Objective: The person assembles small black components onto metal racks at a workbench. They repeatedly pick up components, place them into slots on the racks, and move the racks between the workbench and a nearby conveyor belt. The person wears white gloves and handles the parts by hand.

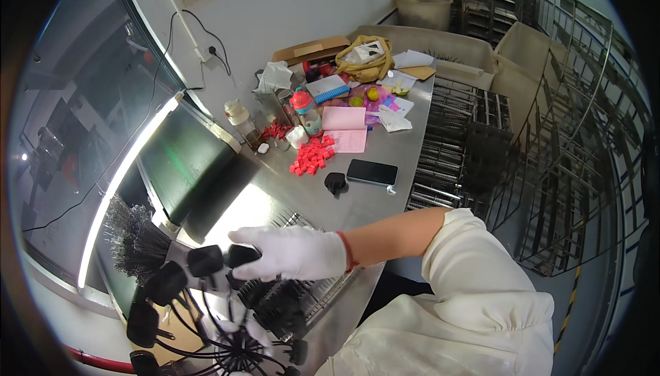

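With 12 o'clock at the top of the view, the gloved left hand (256, 335) is mostly hidden behind a bundle of black stems (240, 357), seemingly clenched round it where the stems meet. Their ends carry black paddles (165, 283), fanned from 9 to 12 o'clock about that meeting point. Above, the gloved right hand (295, 253) pinches 1 paddle (244, 256) between thumb and fingers; whether it joins a stem is hard to tell. The key relation is between that pinch and the bundle: the stems' meeting point lies at about 7 o'clock from the right hand, with the left hand nearer to it, while the right hand is nearer the upper paddles, 1 of them just beside its fingertips at 9 o'clock. The pinched paddle's visible part runs roughly from 9 to 3 o'clock; the fingers cover some of it. Below the right hand, more black pieces (271, 304) lie on a wire tray (337, 292) on the metal table (309, 201). Farther out, dark bristly stems (134, 242) stand at 9 o'clock, beneath a lit tube (122, 194). Toward 1 o'clock come a phone (372, 172), red pieces (313, 156) and a pink notebook (345, 128), then a tan bag (368, 65), with a round bin (423, 12) beyond.
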A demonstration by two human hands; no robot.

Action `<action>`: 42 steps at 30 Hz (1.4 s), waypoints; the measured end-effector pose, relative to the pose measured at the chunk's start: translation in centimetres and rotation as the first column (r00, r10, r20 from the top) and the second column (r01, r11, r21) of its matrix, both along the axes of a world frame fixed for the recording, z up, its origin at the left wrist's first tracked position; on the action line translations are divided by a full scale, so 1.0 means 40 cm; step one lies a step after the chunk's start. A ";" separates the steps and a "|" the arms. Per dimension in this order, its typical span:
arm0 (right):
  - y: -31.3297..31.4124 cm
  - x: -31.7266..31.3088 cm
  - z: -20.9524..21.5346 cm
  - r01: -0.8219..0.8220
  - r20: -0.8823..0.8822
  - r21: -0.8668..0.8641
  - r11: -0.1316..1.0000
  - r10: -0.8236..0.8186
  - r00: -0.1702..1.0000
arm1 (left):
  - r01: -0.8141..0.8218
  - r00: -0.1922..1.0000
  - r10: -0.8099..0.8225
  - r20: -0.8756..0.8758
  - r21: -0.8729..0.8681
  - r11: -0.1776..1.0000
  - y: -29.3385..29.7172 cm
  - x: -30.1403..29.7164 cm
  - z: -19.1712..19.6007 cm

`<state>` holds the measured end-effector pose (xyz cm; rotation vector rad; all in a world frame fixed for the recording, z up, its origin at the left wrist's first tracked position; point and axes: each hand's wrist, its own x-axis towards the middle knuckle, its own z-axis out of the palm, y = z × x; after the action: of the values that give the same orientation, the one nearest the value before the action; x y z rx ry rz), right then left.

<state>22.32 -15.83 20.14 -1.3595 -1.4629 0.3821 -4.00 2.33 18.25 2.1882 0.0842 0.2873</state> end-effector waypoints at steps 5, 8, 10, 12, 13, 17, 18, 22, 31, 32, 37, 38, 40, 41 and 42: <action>0.043 0.015 -0.054 0.169 0.630 0.104 0.980 -0.197 0.751 | 0.094 0.988 -0.102 -0.115 -0.071 0.993 0.006 0.042 -0.036; 0.005 0.096 -0.063 -0.599 -0.355 -0.592 0.540 0.492 0.795 | 0.129 0.975 -0.144 -0.168 -0.097 0.987 0.037 0.045 -0.012; -0.016 0.191 -0.126 -0.735 -0.589 -0.624 0.265 0.459 0.665 | 0.102 0.980 -0.114 -0.166 -0.076 0.992 0.081 0.026 0.025; -0.054 0.348 -0.210 -0.375 -0.185 -0.635 0.676 0.338 0.923 | 0.042 0.990 -0.043 -0.131 -0.010 0.999 0.114 -0.005 0.076; -0.089 0.393 -0.195 -0.012 -0.020 -0.679 0.734 -0.002 1.000 | 0.023 0.993 -0.021 -0.115 0.016 1.000 0.135 -0.009 0.087; -0.070 0.636 -0.388 0.473 0.621 -0.522 0.710 -0.064 0.781 | -0.025 0.991 0.043 -0.127 0.138 0.990 0.149 -0.014 0.106; -0.068 0.649 -0.423 0.478 0.669 -0.511 0.715 -0.018 0.743 | -0.028 0.990 0.049 -0.129 0.159 0.987 0.148 0.001 0.095; -0.047 0.713 -0.560 0.484 0.700 -0.549 0.682 0.057 0.712 | -0.009 0.991 0.037 -0.125 0.222 0.975 0.127 0.043 0.061; 0.077 0.673 -0.494 0.597 0.732 -0.640 0.484 0.151 0.664 | -0.023 0.998 0.044 -0.054 0.339 0.941 0.095 0.107 0.037; 0.077 0.674 -0.492 0.571 0.738 -0.645 0.508 0.221 0.637 | -0.014 0.998 0.034 -0.051 0.350 0.937 0.095 0.112 0.040; 0.044 0.743 -0.558 0.668 0.759 -0.636 0.387 0.154 0.633 | 0.061 0.998 -0.063 -0.008 0.413 0.909 0.084 0.144 0.065; 0.092 0.676 -0.487 0.590 0.682 -0.724 0.357 0.243 0.689 | 0.034 0.999 -0.028 -0.019 0.425 0.904 0.087 0.117 0.064; 0.099 0.615 -0.395 0.621 0.760 -0.532 0.576 0.001 0.649 | 0.054 0.998 -0.058 -0.005 0.457 0.888 0.082 0.116 0.077; 0.117 0.561 -0.335 0.543 0.782 -0.228 0.808 -0.180 0.597 | 0.062 0.998 -0.071 0.000 0.476 0.877 0.078 0.115 0.081; 0.150 0.471 -0.250 0.441 0.700 0.004 0.897 -0.318 0.640 | 0.062 0.997 -0.072 0.003 0.489 0.870 0.075 0.110 0.083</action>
<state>41.16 -9.81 10.16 -2.0423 -1.6811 -0.3433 0.42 5.35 21.59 2.6861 -0.0877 0.3174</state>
